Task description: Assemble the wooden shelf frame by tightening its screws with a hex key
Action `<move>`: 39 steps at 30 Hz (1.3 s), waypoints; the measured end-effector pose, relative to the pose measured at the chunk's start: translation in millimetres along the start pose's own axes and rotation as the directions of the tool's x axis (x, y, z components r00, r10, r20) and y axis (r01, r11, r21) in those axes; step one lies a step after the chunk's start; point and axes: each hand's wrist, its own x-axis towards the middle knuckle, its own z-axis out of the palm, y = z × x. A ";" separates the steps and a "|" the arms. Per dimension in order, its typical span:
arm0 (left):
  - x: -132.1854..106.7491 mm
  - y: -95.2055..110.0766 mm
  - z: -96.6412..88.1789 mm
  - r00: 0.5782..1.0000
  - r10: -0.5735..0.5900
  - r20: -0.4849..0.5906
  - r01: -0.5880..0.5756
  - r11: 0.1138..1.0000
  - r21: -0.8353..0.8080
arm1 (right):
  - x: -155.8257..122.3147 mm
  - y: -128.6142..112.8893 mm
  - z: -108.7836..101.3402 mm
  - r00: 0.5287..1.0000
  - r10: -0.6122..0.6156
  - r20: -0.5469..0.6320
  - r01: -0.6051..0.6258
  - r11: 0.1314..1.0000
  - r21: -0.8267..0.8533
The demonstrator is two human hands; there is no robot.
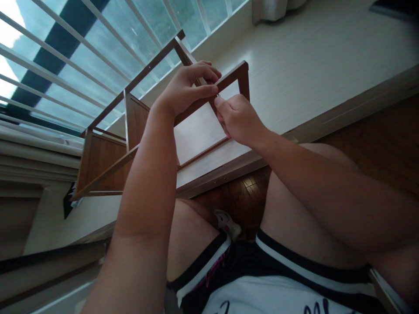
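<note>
A brown wooden shelf frame (113,168) lies on its side on the pale window ledge, its long rails slanting up to the right. My left hand (190,87) is closed around a rail where a crosspiece meets it, thumb on the near side and fingers over the top. Just beside it, my right hand (240,117) is pinched against the same joint. A thin, shiny tip shows between its fingers and the wood; most of it is hidden, so its kind cannot be made out. Wooden panels (137,117) fill the frame's left part.
White bars (108,61) and window glass rise behind the frame. The pale ledge (294,61) stretches to the right, with a dark flat object (393,9) at its far end. Curtains (36,150) hang at left. A shoe (226,223) rests on the wooden floor below.
</note>
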 end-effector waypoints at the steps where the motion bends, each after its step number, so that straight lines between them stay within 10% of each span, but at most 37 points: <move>1: 0.1 -0.6 0.1 1.000 -0.003 -0.001 0.003 1.000 0.000 | -0.6 -0.8 2.5 0.999 0.042 0.025 -0.044 0.995 0.091; 5: 1.2 -4.3 -0.3 1.000 -0.006 -0.005 0.006 1.000 0.011 | -4.7 -8.0 8.8 0.983 0.126 0.133 -0.170 0.897 0.407; 10: 2.5 -5.1 -1.8 1.000 -0.010 0.010 0.009 1.000 0.028 | -10.8 -17.6 2.5 0.886 0.104 0.451 -0.426 0.568 0.704; 14: 2.3 -4.4 -2.1 1.000 -0.014 0.025 0.013 1.000 0.021 | -13.8 -17.0 2.4 0.891 0.112 0.439 -0.436 0.480 0.762; 39: 0.4 -5.5 0.1 0.999 -0.021 -0.032 0.020 1.000 -0.024 | -13.6 -7.7 13.4 0.989 0.145 -0.007 -0.133 0.926 0.354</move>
